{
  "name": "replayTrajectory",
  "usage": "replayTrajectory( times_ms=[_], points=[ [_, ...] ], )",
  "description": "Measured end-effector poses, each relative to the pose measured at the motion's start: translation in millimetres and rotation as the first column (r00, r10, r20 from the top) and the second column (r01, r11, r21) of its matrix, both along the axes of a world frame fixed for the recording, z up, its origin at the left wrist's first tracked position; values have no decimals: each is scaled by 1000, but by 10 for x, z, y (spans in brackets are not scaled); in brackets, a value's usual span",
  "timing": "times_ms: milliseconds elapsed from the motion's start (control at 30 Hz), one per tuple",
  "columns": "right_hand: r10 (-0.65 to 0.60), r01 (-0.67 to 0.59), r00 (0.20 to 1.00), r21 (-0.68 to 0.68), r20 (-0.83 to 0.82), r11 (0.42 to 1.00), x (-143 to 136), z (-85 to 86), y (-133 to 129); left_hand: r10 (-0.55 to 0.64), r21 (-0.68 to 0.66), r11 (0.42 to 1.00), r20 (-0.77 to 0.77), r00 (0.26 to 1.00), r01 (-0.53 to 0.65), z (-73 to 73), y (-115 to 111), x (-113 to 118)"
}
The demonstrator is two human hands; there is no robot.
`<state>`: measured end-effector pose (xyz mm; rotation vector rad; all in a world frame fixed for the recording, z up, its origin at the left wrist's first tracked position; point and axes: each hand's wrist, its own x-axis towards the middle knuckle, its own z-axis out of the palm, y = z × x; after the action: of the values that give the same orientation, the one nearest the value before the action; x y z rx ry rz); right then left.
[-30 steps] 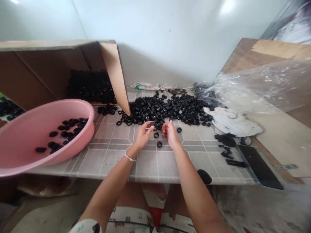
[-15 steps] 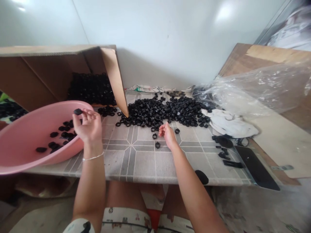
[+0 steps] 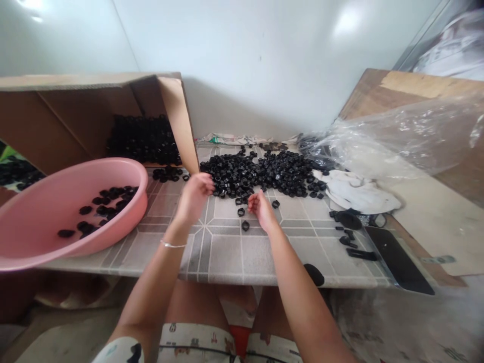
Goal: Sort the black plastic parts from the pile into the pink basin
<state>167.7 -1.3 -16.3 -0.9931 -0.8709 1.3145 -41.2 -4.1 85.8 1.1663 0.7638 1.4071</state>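
Note:
My left hand hovers at the left end of a pile of small black rings; its fingers are smeared by motion, and whether they hold anything cannot be made out. At the pile's front edge is my right hand, its fingers curled inward, with what they may hold hidden. Two loose rings lie just left of my right hand, and another sits to its right. A pink basin at the left has several black pieces inside.
Behind the basin, a cardboard box on its side holds many black parts. On the right are a white cloth, clear plastic film, a dark phone-like slab and small black pieces. A black disc lies at the front edge.
My left hand has moved right, from above the basin's rim to the pile; the black piece at its fingertips is no longer seen there. My right hand has barely moved.

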Motion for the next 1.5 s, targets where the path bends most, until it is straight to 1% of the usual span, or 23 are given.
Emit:
replayTrajectory(
  times_ms=[33, 67, 100, 167, 200, 267, 300, 333, 367, 433, 500, 567, 633, 733, 833, 900, 967, 1067, 1133, 1233, 1300, 1400, 1500],
  points=[
    [-7, 7, 1000, 22, -5, 1000, 46, 6, 6, -71, 25, 997, -245, 967, 79, -132, -10, 176],
    [-37, 37, 999, 52, -4, 998, 107, 9, 11, -104, 65, 987, -454, 885, 150, -268, -16, 324],
    [-99, 98, 995, 85, 9, 992, 182, 5, 17, -69, 127, 975, -613, 787, 185, -401, -17, 438],
    [-311, 294, 945, 154, 102, 943, 350, -20, 25, 39, 241, 935, -800, 599, 262, -630, -10, 559],
    [-446, 411, 874, 196, 194, 890, 431, -41, 30, 78, 281, 907, -845, 529, 314, -719, -3, 572],
    [-635, 547, 652, 322, 414, 773, 547, -89, 40, 121, 318, 847, -895, 429, 425, -839, 12, 540],
    [-664, 541, 543, 390, 514, 745, 573, -110, 48, 130, 321, 824, -909, 396, 467, -873, 19, 512],
    [-657, 495, 458, 442, 599, 748, 576, -128, 58, 138, 322, 808, -918, 372, 493, -896, 24, 485],
    [-626, 428, 399, 467, 670, 774, 557, -143, 69, 146, 323, 802, -922, 359, 502, -909, 27, 463],
    [-537, 298, 313, 456, 784, 839, 478, -162, 95, 160, 329, 810, -920, 357, 485, -920, 31, 436],
    [-463, 219, 228, 418, 857, 882, 388, -178, 116, 169, 332, 824, -917, 361, 459, -918, 40, 421],
    [-418, 178, 155, 390, 895, 903, 332, -194, 127, 160, 320, 838, -919, 361, 441, -908, 57, 402],
    [-400, 180, 127, 375, 908, 909, 330, -206, 131, 138, 297, 854, -921, 364, 428, -889, 76, 378],
    [-451, 245, 187, 403, 873, 882, 386, -201, 124, 110, 280, 876, -908, 403, 393, -860, 90, 354],
    [-573, 263, 378, 509, 727, 819, 400, -170, 96, 80, 275, 903, -862, 501, 330, -855, 87, 369],
    [-600, 294, 520, 533, 607, 794, 339, -147, 63, 63, 261, 927, -817, 574, 270, -876, 86, 396],
    [-541, 301, 637, 469, 549, 830, 229, -126, 23, 53, 236, 951, -762, 646, 201, -908, 88, 426],
    [-311, 150, 796, 327, 520, 933, 50, -87, -36, 49, 191, 974, -695, 717, 119, -939, 98, 455],
    [-196, 45, 845, 299, 498, 953, -33, -57, -61, 58, 190, 976, -686, 726, 102, -930, 108, 457],
    [-166, 5, 859, 315, 485, 949, -90, -25, -72, 83, 219, 971, -683, 726, 95, -890, 122, 445],
    [-114, -16, 879, 268, 463, 963, -108, -21, -72, 82, 213, 973, -678, 730, 89, -876, 129, 441],
    [16, -79, 929, 156, 370, 985, -132, -33, -73, 51, 153, 986, -635, 771, 61, -902, 137, 453],
    [82, -117, 959, 117, 272, 986, -148, -42, -79, 66, 117, 993, -574, 817, 2, -952, 146, 470]
  ],
)
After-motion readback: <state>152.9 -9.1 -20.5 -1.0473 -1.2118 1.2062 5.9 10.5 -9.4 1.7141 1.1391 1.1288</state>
